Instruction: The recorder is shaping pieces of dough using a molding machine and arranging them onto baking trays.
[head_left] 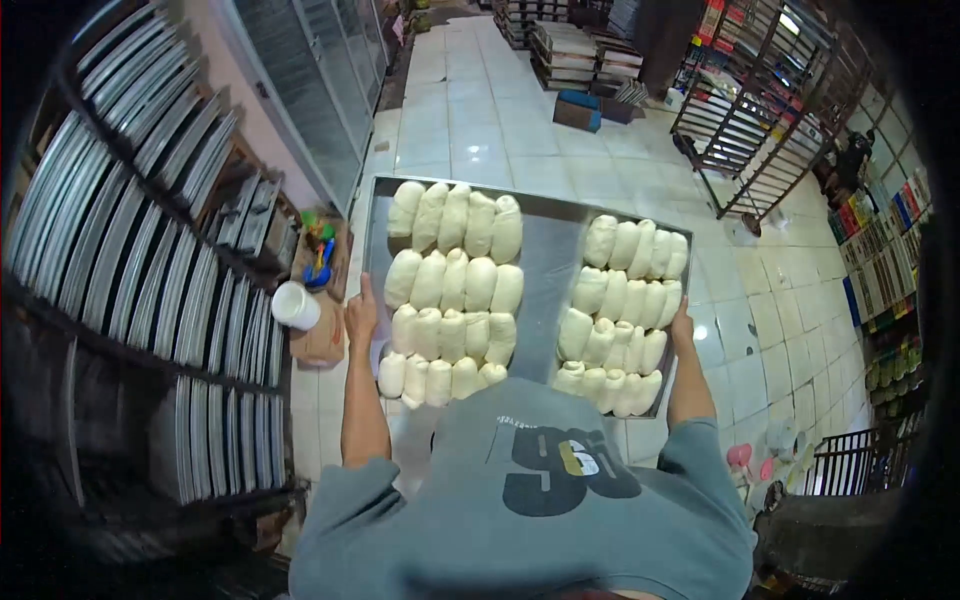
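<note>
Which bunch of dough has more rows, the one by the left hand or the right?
The dough batch by the left hand: four rows; the right batch has three.

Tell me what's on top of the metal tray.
The metal tray carries two blocks of pale dough pieces, with a bare strip between them. The near edge is hidden by the person's grey shirt.

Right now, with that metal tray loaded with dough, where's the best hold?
Best by the two short side rims of the tray, from the sides, as the left hand and right hand do: dough pieces fill both halves, so only the rims are bare.
</note>
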